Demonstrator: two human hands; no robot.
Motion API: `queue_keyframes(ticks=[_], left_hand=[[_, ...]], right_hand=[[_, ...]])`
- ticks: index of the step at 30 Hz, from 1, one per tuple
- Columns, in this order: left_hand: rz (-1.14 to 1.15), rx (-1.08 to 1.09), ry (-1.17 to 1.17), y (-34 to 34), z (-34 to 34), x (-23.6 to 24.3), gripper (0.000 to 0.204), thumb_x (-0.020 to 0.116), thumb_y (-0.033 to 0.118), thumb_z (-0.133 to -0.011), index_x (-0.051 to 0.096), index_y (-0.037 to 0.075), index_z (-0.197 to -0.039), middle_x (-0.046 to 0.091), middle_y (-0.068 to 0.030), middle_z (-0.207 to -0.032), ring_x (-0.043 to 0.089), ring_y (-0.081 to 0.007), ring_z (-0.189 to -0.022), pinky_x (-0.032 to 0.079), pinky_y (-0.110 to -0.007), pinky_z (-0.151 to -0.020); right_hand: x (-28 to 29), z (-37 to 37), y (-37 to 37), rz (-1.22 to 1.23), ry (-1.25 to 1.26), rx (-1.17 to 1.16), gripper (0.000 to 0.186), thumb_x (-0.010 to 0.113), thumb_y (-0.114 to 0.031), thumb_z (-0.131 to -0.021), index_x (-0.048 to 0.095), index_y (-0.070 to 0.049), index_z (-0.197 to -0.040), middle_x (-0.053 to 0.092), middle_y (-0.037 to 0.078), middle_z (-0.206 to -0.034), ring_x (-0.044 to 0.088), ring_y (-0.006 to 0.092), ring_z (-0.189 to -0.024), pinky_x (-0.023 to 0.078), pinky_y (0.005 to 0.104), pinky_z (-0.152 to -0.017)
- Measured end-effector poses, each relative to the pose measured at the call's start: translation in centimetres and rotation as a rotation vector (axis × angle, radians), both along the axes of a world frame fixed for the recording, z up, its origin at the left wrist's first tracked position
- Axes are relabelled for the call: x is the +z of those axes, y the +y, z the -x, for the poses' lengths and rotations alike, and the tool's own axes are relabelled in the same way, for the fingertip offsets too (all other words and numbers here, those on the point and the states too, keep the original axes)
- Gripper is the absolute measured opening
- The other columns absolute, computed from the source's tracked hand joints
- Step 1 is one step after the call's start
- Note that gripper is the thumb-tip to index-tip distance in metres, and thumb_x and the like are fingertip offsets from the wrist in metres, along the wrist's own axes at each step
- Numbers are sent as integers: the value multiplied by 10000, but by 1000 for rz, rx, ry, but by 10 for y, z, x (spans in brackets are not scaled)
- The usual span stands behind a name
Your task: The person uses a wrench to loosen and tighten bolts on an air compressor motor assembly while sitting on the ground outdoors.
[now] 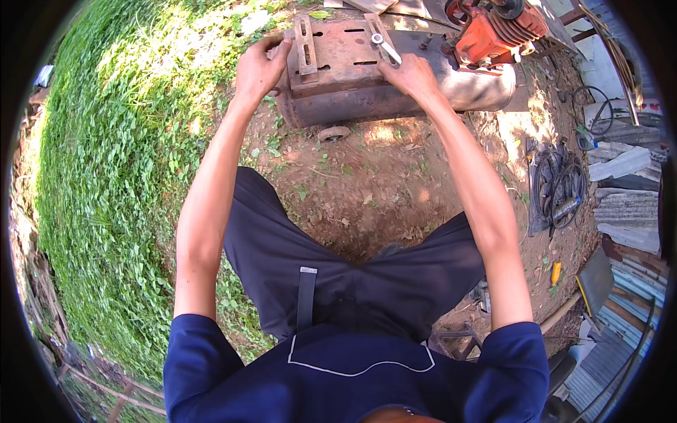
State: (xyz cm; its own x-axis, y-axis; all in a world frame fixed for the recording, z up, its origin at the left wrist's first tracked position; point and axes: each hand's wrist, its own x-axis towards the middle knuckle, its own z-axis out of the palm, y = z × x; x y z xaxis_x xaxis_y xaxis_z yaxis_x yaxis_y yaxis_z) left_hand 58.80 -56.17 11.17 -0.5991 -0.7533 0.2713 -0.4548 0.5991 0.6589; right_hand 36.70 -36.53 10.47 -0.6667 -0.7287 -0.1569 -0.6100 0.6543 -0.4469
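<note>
A rusty brown metal plate (340,49) sits on top of a dark cylindrical air tank (338,104) lying on the ground. My left hand (259,69) is at the plate's left edge, its thumb and fingers curled together; what they hold, if anything, is hidden. Right beside it, a slotted metal bar (305,44) lies across the plate. My right hand (410,76) is closed on a silver wrench (386,49), whose ring end rests over a second slotted bar (372,28) near the plate's right side.
A red finned compressor pump (493,39) is mounted on the tank's right end. A small wheel (334,133) shows under the tank. Coiled black hose (560,180), a yellow-handled object (556,273) and corrugated sheets (627,211) lie at right. Green plants (120,162) cover the left.
</note>
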Motion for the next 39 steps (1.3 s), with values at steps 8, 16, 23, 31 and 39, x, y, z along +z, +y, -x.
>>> queue_keyframes(ticks=[8,16,23,31,39], left_hand=[[195,194,-12,-18,-11,-68,407,571,386,-894,661,78,-1144,618,-131,-1223,555,-330,-1166,414,-423,-1006],[140,310,-116,-7,1,-63,390,549,401,-897,694,104,-1105,653,-131,-1159,612,-348,-1064,477,-437,-909],[198,330,-188,-9,-2,-69,431,505,482,-909,686,173,-1150,701,-192,-962,656,-381,-958,512,-452,-843],[135,297,-289,-15,-9,-74,388,464,446,-933,654,241,-1202,694,-183,-1024,647,-380,-992,501,-448,-853],[138,315,-355,-15,-8,-74,406,437,435,-946,641,222,-1225,693,-185,-1035,644,-380,-999,492,-450,-874]], right_hand=[[-34,-16,34,555,-681,-474,469,434,-424,-991,597,11,-1059,560,77,-744,531,145,-557,407,295,-441],[-97,-85,78,744,-895,-454,272,463,-126,-1000,517,-8,-1239,581,99,-875,578,150,-593,524,298,-491],[-96,-84,69,948,-908,-636,289,449,-152,-1009,446,-16,-1263,630,129,-963,580,153,-542,479,282,-433],[-96,-66,71,936,-774,-641,240,473,-155,-1003,549,-21,-1186,638,62,-813,474,77,-504,367,237,-423],[-96,-57,77,741,-577,-522,282,504,-217,-981,616,-35,-1165,663,66,-825,563,113,-620,438,292,-568]])
